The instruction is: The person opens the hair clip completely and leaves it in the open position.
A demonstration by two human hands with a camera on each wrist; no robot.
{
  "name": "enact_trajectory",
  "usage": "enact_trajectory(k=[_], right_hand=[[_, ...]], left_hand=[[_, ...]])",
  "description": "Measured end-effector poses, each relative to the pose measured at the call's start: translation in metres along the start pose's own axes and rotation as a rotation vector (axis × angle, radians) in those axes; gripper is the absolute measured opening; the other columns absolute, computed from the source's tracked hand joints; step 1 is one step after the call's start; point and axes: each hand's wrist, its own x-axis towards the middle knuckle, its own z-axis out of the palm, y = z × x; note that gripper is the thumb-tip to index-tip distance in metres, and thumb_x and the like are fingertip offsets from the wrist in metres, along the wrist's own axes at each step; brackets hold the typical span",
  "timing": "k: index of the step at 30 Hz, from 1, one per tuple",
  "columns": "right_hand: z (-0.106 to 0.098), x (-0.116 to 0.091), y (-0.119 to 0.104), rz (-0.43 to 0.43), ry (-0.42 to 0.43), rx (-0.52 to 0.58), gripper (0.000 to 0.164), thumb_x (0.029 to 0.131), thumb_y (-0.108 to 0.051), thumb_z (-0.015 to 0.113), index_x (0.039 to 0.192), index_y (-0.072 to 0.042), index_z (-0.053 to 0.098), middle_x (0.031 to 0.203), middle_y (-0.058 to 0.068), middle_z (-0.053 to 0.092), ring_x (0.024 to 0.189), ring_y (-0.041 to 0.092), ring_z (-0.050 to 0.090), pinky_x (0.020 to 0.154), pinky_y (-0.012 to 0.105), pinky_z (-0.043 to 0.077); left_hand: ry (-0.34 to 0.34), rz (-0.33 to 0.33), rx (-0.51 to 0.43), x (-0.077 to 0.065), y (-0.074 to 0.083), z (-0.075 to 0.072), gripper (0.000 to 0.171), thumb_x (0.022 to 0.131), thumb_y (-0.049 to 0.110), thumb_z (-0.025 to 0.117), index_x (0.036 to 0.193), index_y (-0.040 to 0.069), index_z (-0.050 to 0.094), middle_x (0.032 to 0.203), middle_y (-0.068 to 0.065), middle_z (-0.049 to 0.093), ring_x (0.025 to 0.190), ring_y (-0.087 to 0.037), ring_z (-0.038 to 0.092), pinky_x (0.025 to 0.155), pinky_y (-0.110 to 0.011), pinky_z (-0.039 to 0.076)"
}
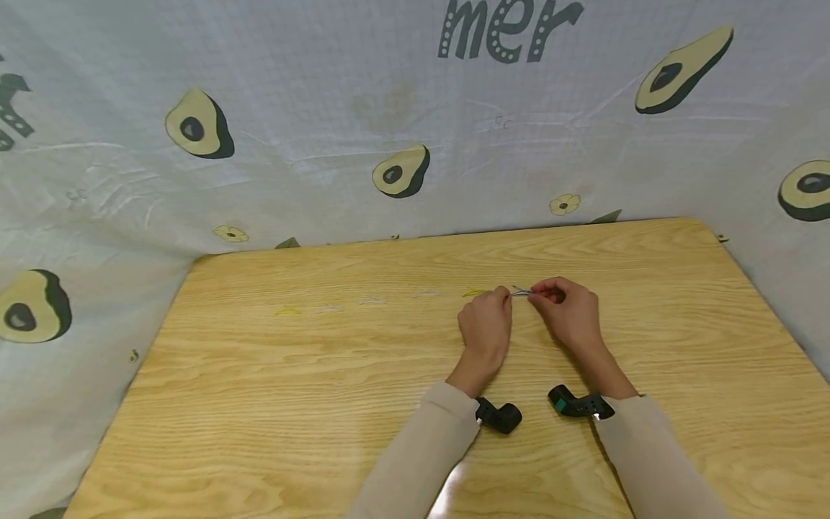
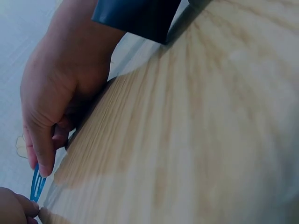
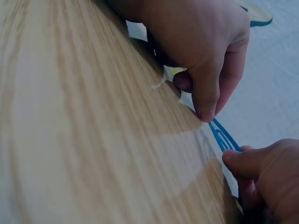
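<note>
A thin blue looped band (image 1: 520, 291) is stretched between both hands near the back of the wooden table. My left hand (image 1: 486, 324) pinches its left end between thumb and fingertips. My right hand (image 1: 572, 317) pinches the other end. Close up in the left wrist view, the blue band (image 2: 38, 183) shows several narrow strands with gaps between them. The right wrist view also shows the blue band (image 3: 223, 135) spanning the short gap between the fingertips. Its exact kind is unclear. Just behind the left hand lies a thin yellow strand-like piece (image 1: 474, 292).
Left of the hands, small thin pieces lie in a spaced row: white ones (image 1: 372, 300) and a yellow one (image 1: 288, 311) at the far end. The wooden table (image 1: 259, 404) meets an avocado-printed cloth (image 1: 311, 180) at its back edge. Each wrist wears a black device.
</note>
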Motion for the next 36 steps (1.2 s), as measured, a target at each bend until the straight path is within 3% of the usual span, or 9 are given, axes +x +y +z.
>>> enact_trajectory(k=[4, 9, 20, 36], right_hand=[[0.0002, -0.0007, -0.0012, -0.008, -0.018, -0.012, 0.014, 0.087, -0.016, 0.072, 0.093, -0.003, 0.071, 0.08, 0.009, 0.068, 0.066, 0.018, 0.057, 0.057, 0.02, 0.041], [-0.0012, -0.0007, -0.0023, -0.025, -0.021, -0.029, 0.013, 0.087, -0.014, 0.072, 0.092, -0.003, 0.071, 0.079, 0.009, 0.067, 0.065, 0.019, 0.055, 0.057, 0.022, 0.04], [-0.0048, -0.0007, -0.0013, -0.035, -0.027, -0.029, 0.016, 0.086, -0.015, 0.073, 0.096, -0.003, 0.071, 0.08, 0.009, 0.066, 0.066, 0.018, 0.054, 0.056, 0.02, 0.038], [-0.0057, -0.003, 0.0037, -0.012, -0.018, -0.038, 0.014, 0.086, -0.015, 0.073, 0.093, -0.003, 0.071, 0.076, 0.008, 0.066, 0.063, 0.018, 0.052, 0.054, 0.021, 0.037]], left_hand=[[-0.01, -0.021, 0.03, -0.0011, 0.0012, -0.0009, 0.011, 0.092, 0.026, 0.066, 0.091, 0.021, 0.076, 0.075, 0.004, 0.07, 0.056, -0.017, 0.064, 0.044, -0.029, 0.047], [-0.022, -0.045, -0.003, -0.0017, 0.002, -0.0018, 0.012, 0.091, 0.026, 0.067, 0.093, 0.02, 0.077, 0.078, 0.004, 0.071, 0.061, -0.016, 0.066, 0.048, -0.03, 0.049], [0.002, -0.046, -0.065, -0.003, 0.0025, -0.0023, 0.014, 0.091, 0.025, 0.068, 0.097, 0.015, 0.074, 0.079, 0.001, 0.071, 0.06, -0.02, 0.065, 0.049, -0.032, 0.05], [-0.017, -0.063, -0.084, -0.003, 0.0042, 0.0026, 0.015, 0.09, 0.023, 0.068, 0.1, 0.013, 0.075, 0.081, 0.0, 0.072, 0.06, -0.018, 0.066, 0.05, -0.029, 0.051]])
